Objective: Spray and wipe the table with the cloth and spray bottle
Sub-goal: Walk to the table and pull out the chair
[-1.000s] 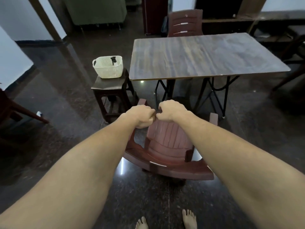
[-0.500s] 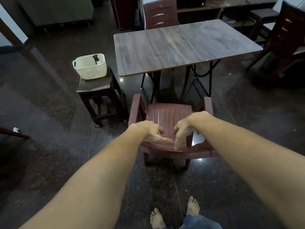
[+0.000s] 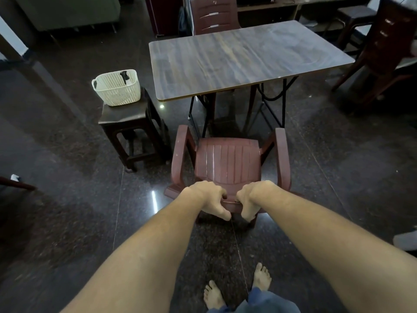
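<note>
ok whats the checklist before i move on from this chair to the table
1. Grip: left hand and right hand both hold the plastic armchair by its backrest: ok.
2. Access: armchair seat is out from under the table: ok.
3. Footing: bare feet are apart from the chair's legs: ok.
4. Supplies spot: white basket stands on the stool beside the table: ok.
5. Tools: spray bottle and cloth located: cannot tell; only a dark part shows in the basket.
</note>
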